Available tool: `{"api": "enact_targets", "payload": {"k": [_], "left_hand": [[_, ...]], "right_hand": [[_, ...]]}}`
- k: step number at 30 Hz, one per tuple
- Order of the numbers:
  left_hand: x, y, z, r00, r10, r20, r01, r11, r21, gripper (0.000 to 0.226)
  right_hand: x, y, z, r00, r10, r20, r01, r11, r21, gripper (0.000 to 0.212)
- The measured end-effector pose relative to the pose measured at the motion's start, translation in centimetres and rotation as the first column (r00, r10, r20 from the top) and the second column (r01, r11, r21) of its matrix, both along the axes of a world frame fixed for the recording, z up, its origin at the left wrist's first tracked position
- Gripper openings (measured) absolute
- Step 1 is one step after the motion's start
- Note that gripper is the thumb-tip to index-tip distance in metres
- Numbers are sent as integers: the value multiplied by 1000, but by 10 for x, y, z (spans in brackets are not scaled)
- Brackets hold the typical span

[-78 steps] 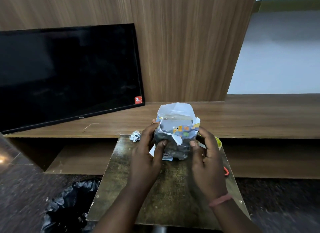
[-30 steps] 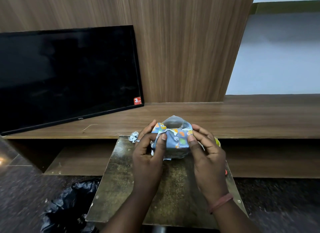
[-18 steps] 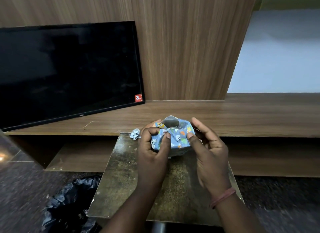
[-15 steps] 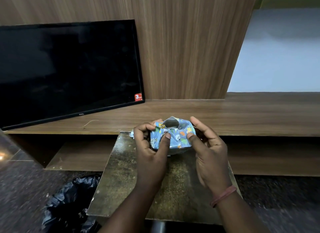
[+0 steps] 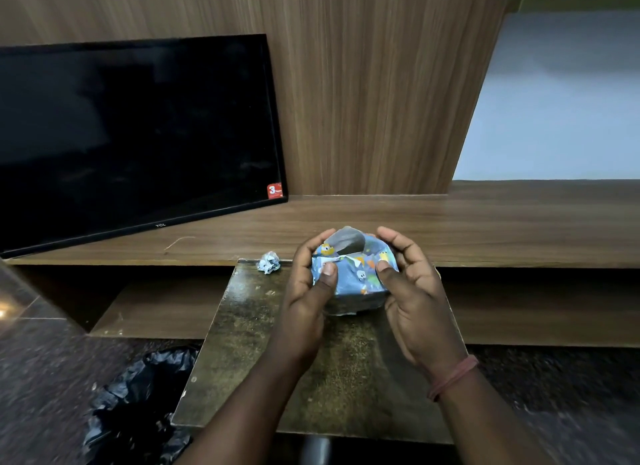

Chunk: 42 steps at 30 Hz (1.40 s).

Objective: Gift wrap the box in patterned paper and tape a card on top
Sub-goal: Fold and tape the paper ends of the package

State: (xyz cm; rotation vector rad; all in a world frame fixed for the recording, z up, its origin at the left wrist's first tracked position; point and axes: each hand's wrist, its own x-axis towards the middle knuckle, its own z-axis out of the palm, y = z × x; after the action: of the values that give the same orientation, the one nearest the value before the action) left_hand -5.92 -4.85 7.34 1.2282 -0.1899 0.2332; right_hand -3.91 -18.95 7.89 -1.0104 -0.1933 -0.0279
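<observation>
A small box [image 5: 356, 277] covered in blue paper with cartoon animals stands at the far end of a worn brown table [image 5: 332, 388]. Its top flaps are folded down, with a grey gap showing at the far top. My left hand [image 5: 308, 291] grips the box's left side, thumb pressed on the folded flap. My right hand [image 5: 408, 288] cups the right side, thumb on the front paper and fingers curled over the far top corner. No card or tape roll is in sight.
A crumpled scrap of patterned paper [image 5: 268, 262] lies at the table's far left corner. Behind runs a long wooden shelf [image 5: 485, 222] with a black TV [image 5: 131, 139] leaning on the wood wall. A black plastic bag [image 5: 135, 402] lies on the floor at left.
The white upright paper flap has been folded down over the box top. Both hands moved up from the box's sides to press the folds; the box sits slightly turned.
</observation>
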Motion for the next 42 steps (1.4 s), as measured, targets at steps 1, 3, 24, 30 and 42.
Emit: {"api": "enact_targets", "payload": {"k": [1,3,24,30,42], "left_hand": [[0,0,0,1000,-21,3,21,1000,-5,48],[-1,1,2,999,-39,8,39,999,0,48],[6,20,13,989,147,34,-150,975,166,26],[1,11,6,1000,25,5,-25,991,130,42],[-2,3,-8,920,320,225,-389,809,442,23]], "right_hand": [[-1,1,0,1000,6,-5,-6,1000,-3,39],[-3,4,0,1000,0,-11,0,1000,-21,39],[-3,-2,4,989,29,146,27,929,-369,19],[1,-1,0,984,-96,150,147,911,-385,14],[6,6,-6,950,-292,114,313,903,-295,22]]}}
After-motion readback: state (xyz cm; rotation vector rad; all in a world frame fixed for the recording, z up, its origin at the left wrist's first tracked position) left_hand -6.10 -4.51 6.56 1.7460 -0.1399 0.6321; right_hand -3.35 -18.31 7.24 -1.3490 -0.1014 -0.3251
